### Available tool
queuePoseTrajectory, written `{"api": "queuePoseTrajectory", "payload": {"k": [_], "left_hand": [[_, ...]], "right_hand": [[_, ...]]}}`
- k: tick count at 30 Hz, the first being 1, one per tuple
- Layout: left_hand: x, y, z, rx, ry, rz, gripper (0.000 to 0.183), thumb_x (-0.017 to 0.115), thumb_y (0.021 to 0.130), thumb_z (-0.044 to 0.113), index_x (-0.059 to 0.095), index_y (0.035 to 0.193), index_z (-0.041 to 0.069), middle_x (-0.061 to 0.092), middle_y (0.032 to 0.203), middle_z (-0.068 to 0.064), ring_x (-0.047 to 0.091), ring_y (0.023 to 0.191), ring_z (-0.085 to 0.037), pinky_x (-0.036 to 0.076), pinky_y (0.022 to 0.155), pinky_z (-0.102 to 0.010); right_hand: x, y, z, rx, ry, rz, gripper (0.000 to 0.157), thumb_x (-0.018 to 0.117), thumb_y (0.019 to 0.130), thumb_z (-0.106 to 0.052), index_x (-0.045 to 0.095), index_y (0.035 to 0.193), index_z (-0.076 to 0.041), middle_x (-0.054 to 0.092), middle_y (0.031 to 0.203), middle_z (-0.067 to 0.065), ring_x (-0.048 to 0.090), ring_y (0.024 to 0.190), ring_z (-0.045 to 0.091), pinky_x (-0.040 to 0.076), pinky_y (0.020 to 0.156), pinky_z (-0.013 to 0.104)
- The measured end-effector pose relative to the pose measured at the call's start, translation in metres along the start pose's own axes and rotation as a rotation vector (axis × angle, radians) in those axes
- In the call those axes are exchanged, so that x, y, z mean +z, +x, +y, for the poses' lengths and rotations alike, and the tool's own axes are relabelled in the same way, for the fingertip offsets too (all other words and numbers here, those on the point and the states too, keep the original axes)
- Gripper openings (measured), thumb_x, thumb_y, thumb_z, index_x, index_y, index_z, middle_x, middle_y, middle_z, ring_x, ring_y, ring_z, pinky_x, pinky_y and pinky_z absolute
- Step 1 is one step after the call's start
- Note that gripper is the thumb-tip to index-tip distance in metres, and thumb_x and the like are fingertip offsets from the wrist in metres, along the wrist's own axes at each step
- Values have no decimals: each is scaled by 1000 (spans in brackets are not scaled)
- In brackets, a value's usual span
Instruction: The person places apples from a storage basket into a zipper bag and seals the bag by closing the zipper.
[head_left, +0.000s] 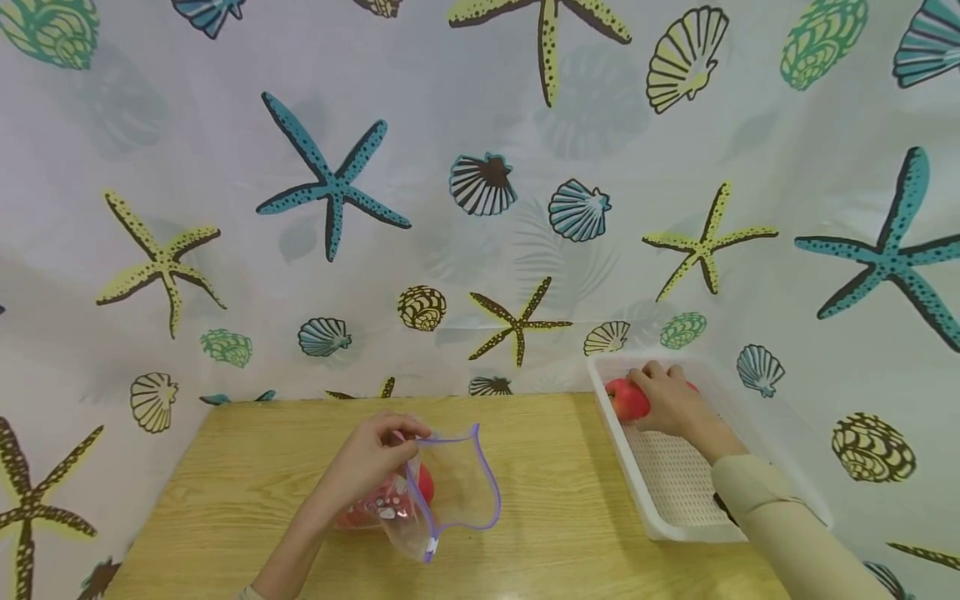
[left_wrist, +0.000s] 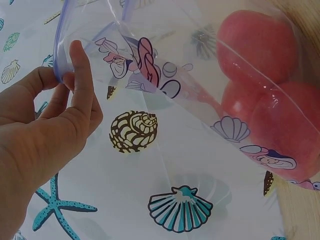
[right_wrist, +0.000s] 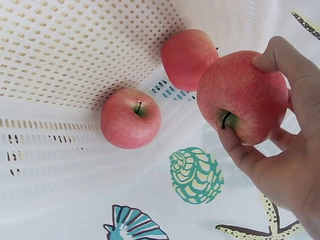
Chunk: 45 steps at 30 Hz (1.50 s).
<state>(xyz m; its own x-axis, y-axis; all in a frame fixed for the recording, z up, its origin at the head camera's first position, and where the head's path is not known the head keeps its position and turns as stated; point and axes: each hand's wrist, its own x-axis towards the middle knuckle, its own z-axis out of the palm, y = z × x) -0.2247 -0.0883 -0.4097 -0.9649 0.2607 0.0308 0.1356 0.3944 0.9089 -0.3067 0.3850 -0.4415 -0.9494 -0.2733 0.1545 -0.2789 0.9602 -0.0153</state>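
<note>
My left hand (head_left: 375, 454) pinches the purple-edged mouth of a clear zip bag (head_left: 457, 483) between thumb and fingers. The mouth gapes toward the right, with a white slider (head_left: 431, 547) at its near corner. Red apples (left_wrist: 257, 47) bulge through the printed plastic, lying at the bag's bottom on the table. Over at the white basket (head_left: 645, 500), my right hand (head_left: 671, 404) grips a red apple (right_wrist: 242, 97), thumb on one side and fingers on the other. Two more apples sit in the basket, one apple (right_wrist: 131, 119) apart and another apple (right_wrist: 187, 60) partly behind the held one.
Both the bag and the basket stand on a wooden table (head_left: 547, 517), with bare wood between them. Behind the table and at both sides hangs a white cloth (head_left: 450, 258) printed with starfish and shells. The basket's perforated floor and raised walls enclose the apples.
</note>
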Motion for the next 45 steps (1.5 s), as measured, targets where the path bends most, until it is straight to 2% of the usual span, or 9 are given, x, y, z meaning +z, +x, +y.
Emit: {"api": "queuePoseTrajectory", "payload": {"k": [5,13,20,26,36,45], "left_hand": [[1,1,0,2,12,10,17,63,83,8,71,97,15,60,98,-1,53,79,-17,49,61,-25],[5,1,-5,11,19,6,16,63,84,8,70,97,15,61,95,0,54,78,-16,50,62,-24],[6,1,-5,15,8,-5,17,62,84,8,70,98,13,61,98,-4,54,77,-18,51,61,-25],[6,1,-4,16,12,-6,17,61,85,8,70,99,13,60,97,-2,53,76,-18,50,61,-25],[5,0,-1,29,-2,-24,18,61,85,10,69,101,12,58,90,-4,54,73,-18,50,61,-25],[8,2,-1,38,-28,-15,18,62,85,10,68,102,12,58,92,-3,55,73,-16,51,61,-26]], "right_hand": [[-16,3,-15,-32,11,4,64,84,62,-34,56,116,-14,51,110,16,43,92,41,50,56,41],[-25,4,-29,-29,38,-21,60,83,62,-25,55,116,-20,49,116,12,43,98,38,54,63,44],[-31,6,-40,-62,32,-11,57,78,65,-23,55,118,-19,47,118,10,41,101,36,53,58,38],[-41,6,-55,-92,46,-8,59,79,64,-21,55,117,-20,47,120,9,41,102,35,55,57,39],[-53,7,-79,-163,46,18,57,77,64,-22,55,117,-22,47,121,6,40,104,32,55,62,38],[-60,9,-97,-237,38,42,58,78,62,-22,56,116,-23,48,122,6,40,103,31,55,67,37]]}}
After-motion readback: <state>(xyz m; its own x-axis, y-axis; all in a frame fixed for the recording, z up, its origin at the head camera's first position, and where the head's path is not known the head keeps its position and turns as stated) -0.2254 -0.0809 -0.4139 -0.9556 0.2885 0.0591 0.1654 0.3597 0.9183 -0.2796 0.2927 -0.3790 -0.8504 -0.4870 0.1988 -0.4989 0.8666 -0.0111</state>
